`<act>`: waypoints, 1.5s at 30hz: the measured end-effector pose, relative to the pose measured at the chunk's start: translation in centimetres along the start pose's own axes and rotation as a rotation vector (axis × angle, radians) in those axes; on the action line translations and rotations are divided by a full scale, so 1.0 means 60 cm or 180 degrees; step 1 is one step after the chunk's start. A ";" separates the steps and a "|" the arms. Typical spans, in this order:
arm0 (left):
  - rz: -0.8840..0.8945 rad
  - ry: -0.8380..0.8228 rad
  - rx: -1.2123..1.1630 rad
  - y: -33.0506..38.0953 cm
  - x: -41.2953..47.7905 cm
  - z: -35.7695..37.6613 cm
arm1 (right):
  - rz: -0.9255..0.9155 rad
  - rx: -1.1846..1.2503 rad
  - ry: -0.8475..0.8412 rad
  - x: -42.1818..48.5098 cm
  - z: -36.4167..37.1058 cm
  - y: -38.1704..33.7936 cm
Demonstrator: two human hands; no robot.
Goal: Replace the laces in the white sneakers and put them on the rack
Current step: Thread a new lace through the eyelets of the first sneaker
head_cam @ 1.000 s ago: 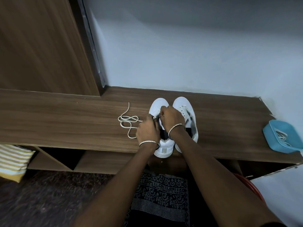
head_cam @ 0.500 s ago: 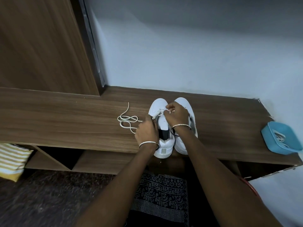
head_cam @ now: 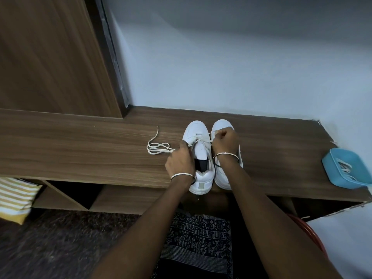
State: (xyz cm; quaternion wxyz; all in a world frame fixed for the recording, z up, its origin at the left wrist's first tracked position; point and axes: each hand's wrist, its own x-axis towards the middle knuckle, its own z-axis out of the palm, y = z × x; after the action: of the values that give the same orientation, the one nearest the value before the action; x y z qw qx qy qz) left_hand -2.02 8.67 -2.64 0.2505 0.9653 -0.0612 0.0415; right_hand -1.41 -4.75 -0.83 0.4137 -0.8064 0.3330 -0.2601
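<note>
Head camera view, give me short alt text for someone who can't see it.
Two hands lace the left white sneaker of a pair on a wooden bench: the right hand pulls a white lace taut, the left hand steadies the shoe.

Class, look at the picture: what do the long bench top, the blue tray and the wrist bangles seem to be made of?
Long brown bench top: probably wood-grain laminate, matt, with straight printed-looking streaks. Blue rectangular tray: likely plastic, with a smooth uniform colour and rounded moulded rim. Thin bangles: seemingly metal, given their bright silvery glint.
</note>
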 end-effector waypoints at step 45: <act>0.0156 -0.0095 0.0066 -0.009 -0.001 -0.004 | -0.1629 -0.2419 -0.0678 -0.047 0.033 -0.010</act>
State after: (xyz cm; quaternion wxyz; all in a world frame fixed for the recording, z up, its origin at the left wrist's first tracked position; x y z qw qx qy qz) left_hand -1.99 9.24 -2.69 0.2384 0.9666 -0.0881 0.0338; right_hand -1.67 -1.42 -1.77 0.0437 -0.9791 0.1507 -0.1293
